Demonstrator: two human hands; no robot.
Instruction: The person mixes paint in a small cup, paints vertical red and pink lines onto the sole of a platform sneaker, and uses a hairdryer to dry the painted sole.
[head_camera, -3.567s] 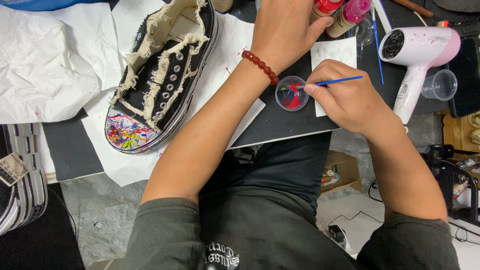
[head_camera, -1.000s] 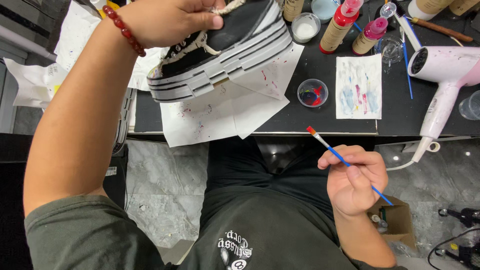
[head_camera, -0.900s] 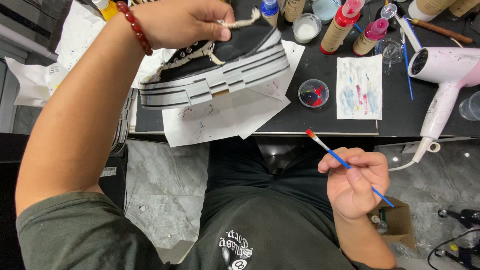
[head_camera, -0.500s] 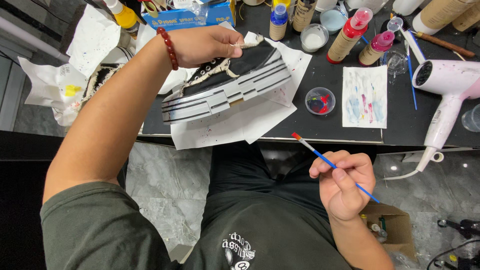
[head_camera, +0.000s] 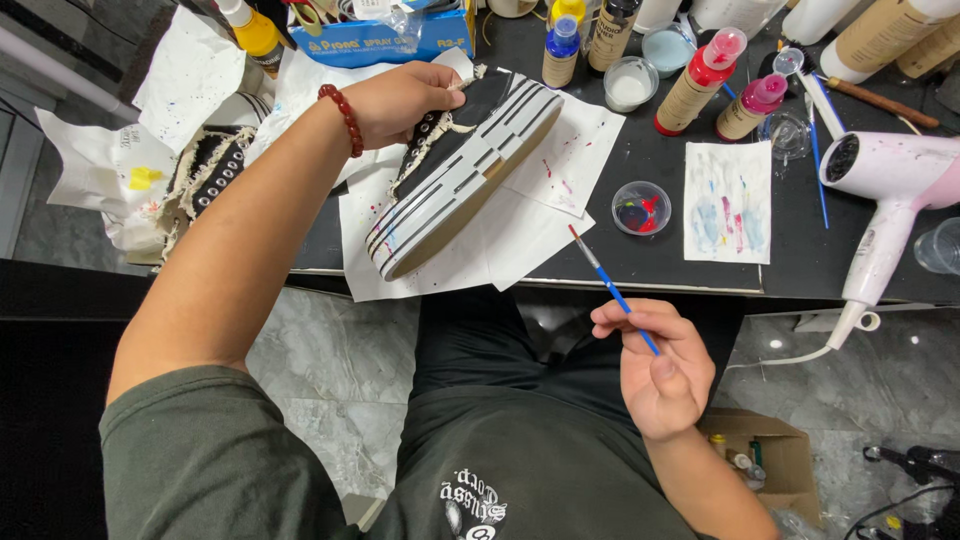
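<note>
Changes logged, earliest pic vs now:
- Black sneaker (head_camera: 465, 175): was flat on the paper sheets (head_camera: 520, 225) w/ painted toe showing; we've since tipped it on its side, striped sole facing us, left hand (head_camera: 405, 100) gripping the upper.
- Paintbrush (head_camera: 612, 288): was dipped in the small paint dish (head_camera: 641, 207); we've pulled right hand (head_camera: 655, 365) off the table, brush now over our lap, red tip aimed toward the sole.

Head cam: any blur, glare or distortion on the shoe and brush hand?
Head view: the shoe and left hand are sharp, evenly lit; the paintbrush in the right hand crisp; soft sheen on the hair dryer; wide-angle bending at edges.
</note>
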